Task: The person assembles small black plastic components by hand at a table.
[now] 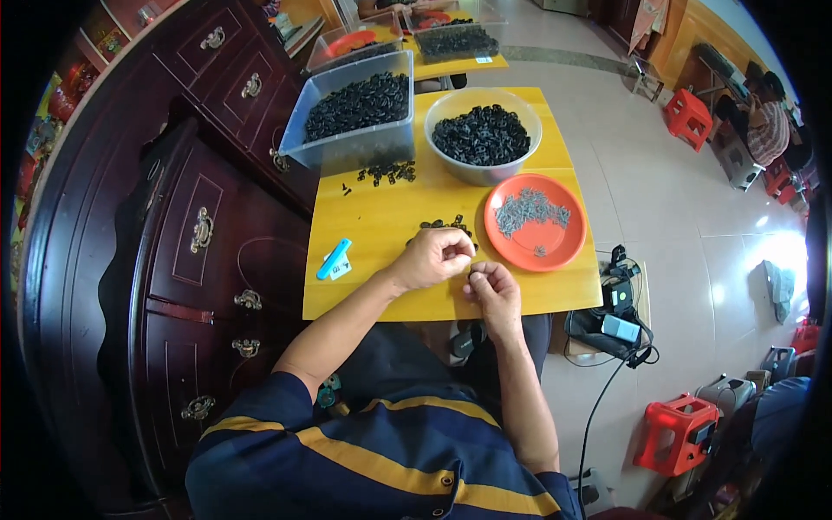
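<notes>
Head view: tiny black part (pixel 471 274), orientation unclear

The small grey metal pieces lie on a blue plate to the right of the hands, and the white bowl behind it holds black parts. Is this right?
Not quite: the plate is orange-red, not blue, as the head view shows. The rest holds: the grey metal pieces lie on it, and the white bowl behind holds the black parts.

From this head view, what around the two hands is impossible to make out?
- Part between the hands: too small, covered by the left hand and right hand fingers.
- Grey pieces on the orange plate: too small to tell their shape.
- Black parts in the white bowl: blurred into one mass.
</notes>
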Action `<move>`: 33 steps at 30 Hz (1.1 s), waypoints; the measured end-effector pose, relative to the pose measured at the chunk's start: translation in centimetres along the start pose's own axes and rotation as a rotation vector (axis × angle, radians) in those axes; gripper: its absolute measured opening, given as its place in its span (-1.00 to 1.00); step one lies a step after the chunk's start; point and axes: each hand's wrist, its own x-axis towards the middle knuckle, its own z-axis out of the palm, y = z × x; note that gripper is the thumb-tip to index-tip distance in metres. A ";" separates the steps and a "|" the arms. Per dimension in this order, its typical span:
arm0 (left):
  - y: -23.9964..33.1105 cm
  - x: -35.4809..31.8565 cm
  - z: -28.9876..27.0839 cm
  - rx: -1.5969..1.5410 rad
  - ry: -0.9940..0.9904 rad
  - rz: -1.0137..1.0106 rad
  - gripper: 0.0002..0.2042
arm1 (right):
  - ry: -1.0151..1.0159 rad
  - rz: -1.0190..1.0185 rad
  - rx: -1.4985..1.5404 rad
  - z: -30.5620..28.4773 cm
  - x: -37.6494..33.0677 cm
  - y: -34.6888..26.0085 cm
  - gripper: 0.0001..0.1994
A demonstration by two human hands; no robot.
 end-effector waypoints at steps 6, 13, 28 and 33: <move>-1.0 -2.6 0.0 -0.004 0.018 -0.008 -0.94 | 0.037 0.028 -0.038 0.3 -0.2 0.3 -0.88; -1.1 -3.1 0.3 0.026 -0.008 -0.052 -0.87 | 0.040 0.003 -0.039 0.4 -0.4 0.8 -0.87; -0.9 -2.5 0.4 0.133 0.016 0.004 -0.85 | 0.052 0.028 -0.049 0.4 -0.3 0.8 -0.87; -0.9 -2.5 0.5 0.130 0.025 0.007 -0.85 | 0.059 0.013 -0.048 0.5 -0.3 0.8 -0.87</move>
